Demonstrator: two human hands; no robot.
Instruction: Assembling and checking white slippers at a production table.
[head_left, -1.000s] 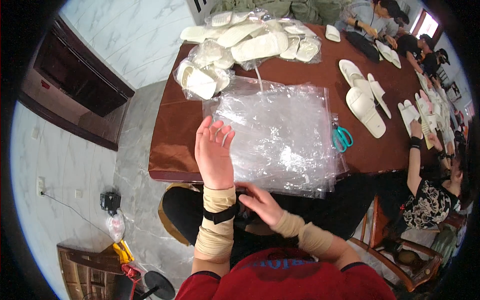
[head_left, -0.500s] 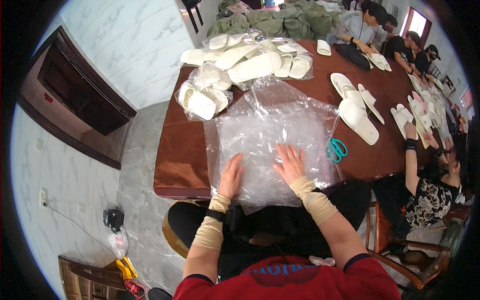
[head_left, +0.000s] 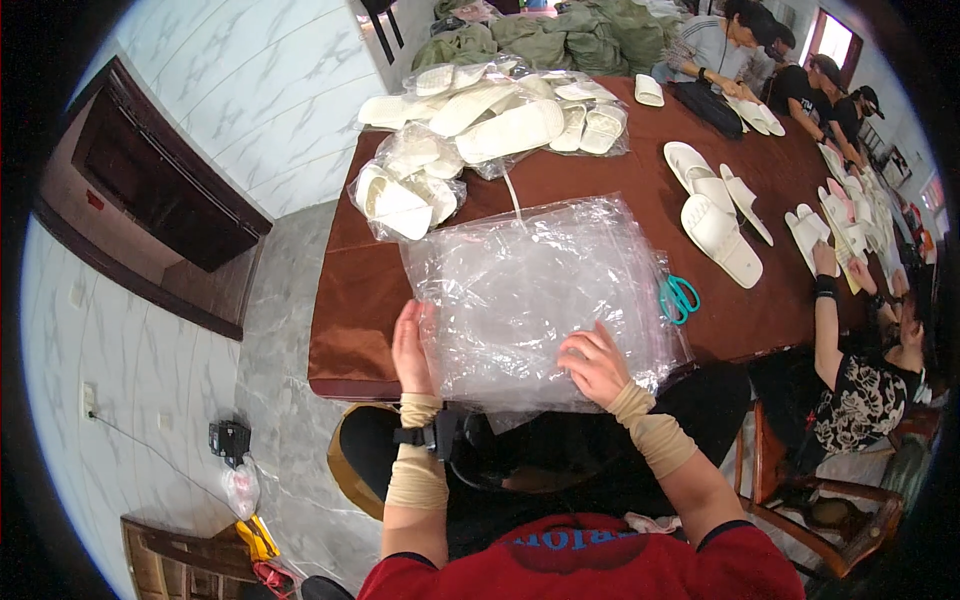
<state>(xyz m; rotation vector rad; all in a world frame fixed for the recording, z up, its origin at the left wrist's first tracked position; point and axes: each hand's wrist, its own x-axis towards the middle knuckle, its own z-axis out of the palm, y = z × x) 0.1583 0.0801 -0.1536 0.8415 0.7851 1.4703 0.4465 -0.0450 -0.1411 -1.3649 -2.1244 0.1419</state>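
A stack of clear plastic bags (head_left: 540, 290) lies on the near edge of the brown table (head_left: 360, 290). My left hand (head_left: 410, 345) grips the stack's near left edge, fingers partly under the plastic. My right hand (head_left: 592, 362) rests on top of the stack near its front right corner, fingers curled on the film. Both wrists wear beige sleeves.
Bagged white slippers (head_left: 405, 190) and a larger pile of them (head_left: 510, 105) lie at the far left of the table. Loose white slippers (head_left: 715, 215) and teal scissors (head_left: 680, 297) lie to the right. Other people (head_left: 850, 340) sit along the right side. A dark cabinet (head_left: 150, 190) stands left.
My left hand came down from a raised position onto the stack's left edge. My right hand moved from my lap up onto the bags, then slid toward the front right corner.
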